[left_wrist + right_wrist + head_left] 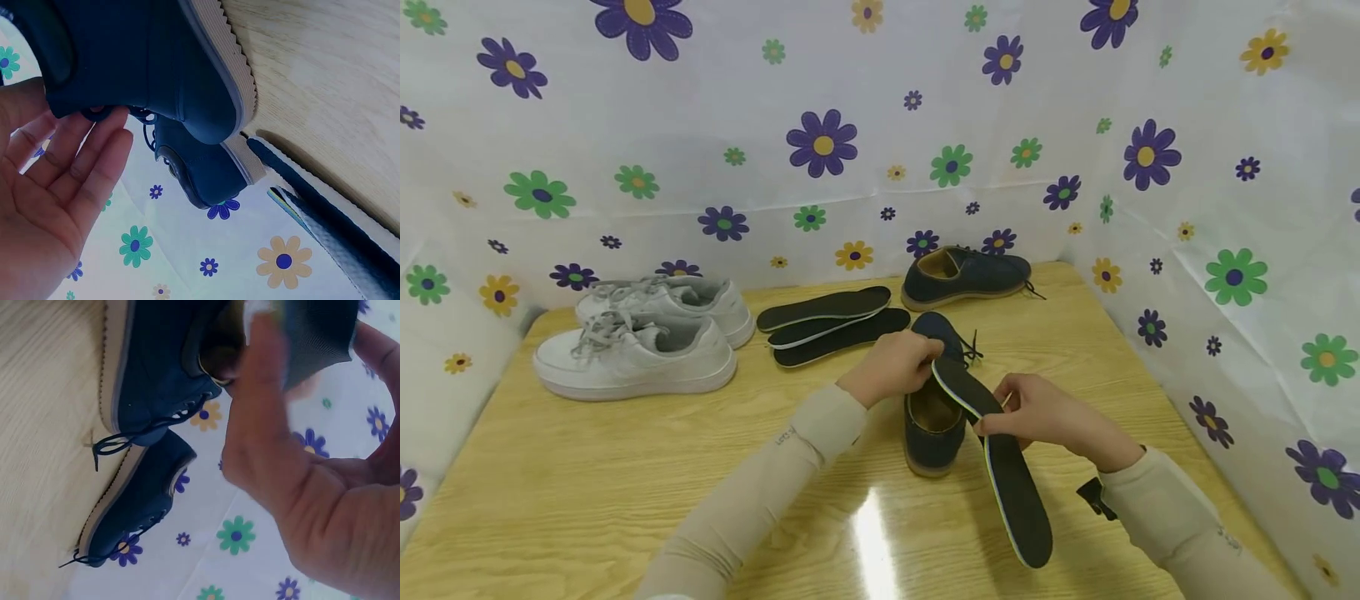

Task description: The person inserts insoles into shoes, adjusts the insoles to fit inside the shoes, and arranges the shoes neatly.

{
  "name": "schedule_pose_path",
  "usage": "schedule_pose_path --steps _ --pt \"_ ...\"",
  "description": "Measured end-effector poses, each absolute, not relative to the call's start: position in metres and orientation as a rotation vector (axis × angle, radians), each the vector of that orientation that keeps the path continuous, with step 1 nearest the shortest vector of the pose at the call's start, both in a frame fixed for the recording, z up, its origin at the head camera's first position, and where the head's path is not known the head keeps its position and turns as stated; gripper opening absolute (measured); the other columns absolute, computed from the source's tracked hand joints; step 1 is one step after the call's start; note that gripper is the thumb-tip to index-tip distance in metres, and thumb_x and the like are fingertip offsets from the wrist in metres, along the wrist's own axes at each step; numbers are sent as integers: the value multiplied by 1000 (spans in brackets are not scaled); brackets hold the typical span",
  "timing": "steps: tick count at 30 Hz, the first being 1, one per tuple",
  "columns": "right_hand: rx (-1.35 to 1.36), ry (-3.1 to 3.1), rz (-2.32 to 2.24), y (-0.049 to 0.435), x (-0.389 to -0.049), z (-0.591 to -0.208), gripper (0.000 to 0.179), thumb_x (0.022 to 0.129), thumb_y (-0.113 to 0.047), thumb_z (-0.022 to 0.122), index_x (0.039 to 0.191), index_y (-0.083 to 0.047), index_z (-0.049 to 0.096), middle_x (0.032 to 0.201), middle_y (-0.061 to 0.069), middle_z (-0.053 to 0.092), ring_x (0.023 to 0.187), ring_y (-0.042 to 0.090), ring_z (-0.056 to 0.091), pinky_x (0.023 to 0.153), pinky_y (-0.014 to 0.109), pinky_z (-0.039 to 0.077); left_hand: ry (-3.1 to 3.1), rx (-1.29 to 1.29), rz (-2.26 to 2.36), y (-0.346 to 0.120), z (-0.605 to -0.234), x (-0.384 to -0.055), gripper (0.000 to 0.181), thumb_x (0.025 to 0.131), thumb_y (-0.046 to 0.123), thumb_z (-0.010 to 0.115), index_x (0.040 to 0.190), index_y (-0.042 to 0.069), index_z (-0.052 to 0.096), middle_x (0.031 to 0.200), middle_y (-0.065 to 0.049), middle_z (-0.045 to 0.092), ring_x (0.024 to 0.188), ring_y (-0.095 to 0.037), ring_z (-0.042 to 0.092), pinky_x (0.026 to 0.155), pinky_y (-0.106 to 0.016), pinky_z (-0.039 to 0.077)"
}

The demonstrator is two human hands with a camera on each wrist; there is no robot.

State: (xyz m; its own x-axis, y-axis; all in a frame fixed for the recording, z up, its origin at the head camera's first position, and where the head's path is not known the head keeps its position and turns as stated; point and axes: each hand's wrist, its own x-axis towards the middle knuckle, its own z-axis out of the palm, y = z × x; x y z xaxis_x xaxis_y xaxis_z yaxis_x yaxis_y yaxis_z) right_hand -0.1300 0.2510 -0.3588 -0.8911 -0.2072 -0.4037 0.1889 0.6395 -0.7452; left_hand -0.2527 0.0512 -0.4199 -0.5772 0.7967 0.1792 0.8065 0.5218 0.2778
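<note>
A navy lace-up shoe (934,450) stands on the table with its toe pointing away and its heel nearest me. My left hand (895,367) grips its tongue and lace area; in the left wrist view the fingers (103,169) curl at the edge of the shoe's opening. My right hand (1048,412) pinches a black insole (1018,500) with a pale edge around its middle. One end of that insole is over the shoe's opening, and the other slopes down toward me at the right. The right wrist view shows the fingers and insole blurred beside the shoe (156,369).
The other navy shoe (973,279) lies at the back against the flowered cloth (760,192). Dark insoles (842,337) lie stacked left of the shoes. A pair of white sneakers (632,358) stands at the far left of the wooden table (700,450).
</note>
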Motion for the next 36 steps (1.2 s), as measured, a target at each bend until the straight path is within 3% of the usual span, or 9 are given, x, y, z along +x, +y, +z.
schedule_pose_path --steps 6,11,21,29,36 --pt "-105 2485 -1016 236 -132 -355 30 85 -31 65 80 -4 52 58 7 49 43 18 50 52 36 50 -2688 -1425 -503 48 -422 -256 28 91 12 65 71 18 46 67 3 43 68 -16 44 60 -29 36" --pt "-153 2581 -856 222 -140 -351 31 89 -30 60 71 -7 49 53 5 47 40 20 52 48 33 47 -2706 -1434 -579 48 -423 -259 23 90 12 66 74 16 51 64 3 45 63 -15 45 60 -29 36" --pt "-157 2637 -771 200 -150 -361 35 86 -22 62 56 -10 47 42 -1 41 33 13 46 38 26 41 -2754 -1503 -666 53 -422 -258 25 93 9 61 73 16 47 63 4 40 58 -13 42 58 -25 31" --pt "-162 2730 -655 197 -159 -371 39 85 -18 64 51 -11 47 40 -2 39 32 12 43 37 23 35 -2755 -1564 -665 53 -418 -256 20 95 12 60 78 16 51 67 4 46 60 -13 46 60 -25 35" --pt "-240 2859 -550 192 -166 -375 38 82 -14 67 56 -12 40 55 -1 36 48 13 35 47 24 26 -2721 -1570 -697 54 -419 -257 23 94 10 61 75 15 48 65 4 41 59 -13 43 62 -25 33"
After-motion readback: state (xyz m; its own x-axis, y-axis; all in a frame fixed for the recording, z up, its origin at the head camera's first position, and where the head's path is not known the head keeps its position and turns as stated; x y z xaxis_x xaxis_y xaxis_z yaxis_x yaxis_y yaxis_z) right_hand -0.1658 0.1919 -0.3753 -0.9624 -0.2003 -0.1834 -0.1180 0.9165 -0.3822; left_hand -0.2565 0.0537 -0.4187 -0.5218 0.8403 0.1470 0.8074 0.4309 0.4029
